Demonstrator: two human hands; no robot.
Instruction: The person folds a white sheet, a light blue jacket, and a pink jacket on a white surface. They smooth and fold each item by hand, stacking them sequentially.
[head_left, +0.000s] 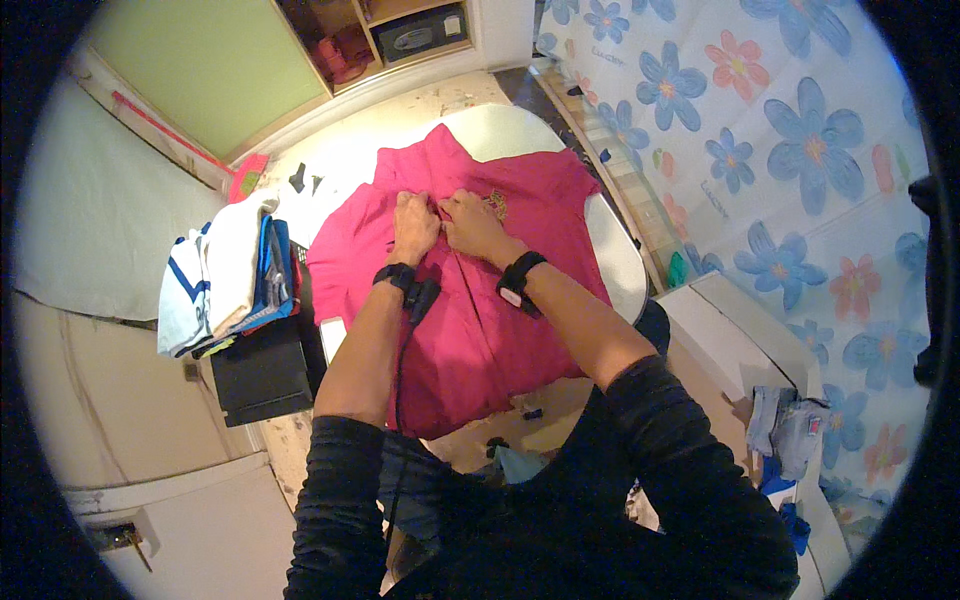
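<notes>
A deep pink garment (525, 337) with a stand-up collar lies spread front side up on a white table with rounded corners (622, 259). Its front opening runs down the middle, and a small yellowish embroidered emblem (497, 202) shows on the chest. My left hand (414, 225) pinches one edge of the opening, below the collar. Close beside it, my right hand (474, 223) pinches the other edge. The curled fingers hide the exact bit of cloth or fastening between them. Both wrists wear black straps.
A stack of folded clothes (236, 270) rests on a black box (262, 375) at the left. From my left wrist a black cable (397, 375) hangs across the garment. Grey cloths (787, 427) lie at the right, near a flowered curtain (810, 225). Open shelves (375, 67) stand behind.
</notes>
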